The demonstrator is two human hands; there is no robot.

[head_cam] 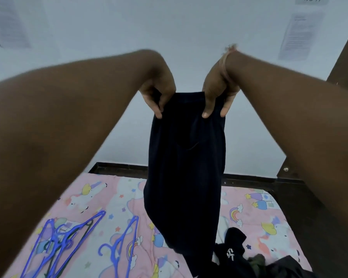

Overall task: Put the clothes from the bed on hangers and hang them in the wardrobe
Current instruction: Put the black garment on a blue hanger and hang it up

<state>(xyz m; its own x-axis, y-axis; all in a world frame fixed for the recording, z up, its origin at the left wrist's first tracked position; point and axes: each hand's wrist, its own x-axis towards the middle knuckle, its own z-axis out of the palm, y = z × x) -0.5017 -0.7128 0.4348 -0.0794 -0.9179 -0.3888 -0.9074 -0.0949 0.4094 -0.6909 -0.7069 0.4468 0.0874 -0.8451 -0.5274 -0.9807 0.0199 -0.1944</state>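
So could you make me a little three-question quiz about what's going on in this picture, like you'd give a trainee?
1. True or false: both hands grip the dark garment by its top edge.
2. Where do the blue hangers lie? A) on the bed B) in the wardrobe C) on the floor
3. Fill in: a string bracelet sits on the ____ wrist.

Key: 1 true: left hand and right hand hold it up over the bed. 2 A. 3 right.
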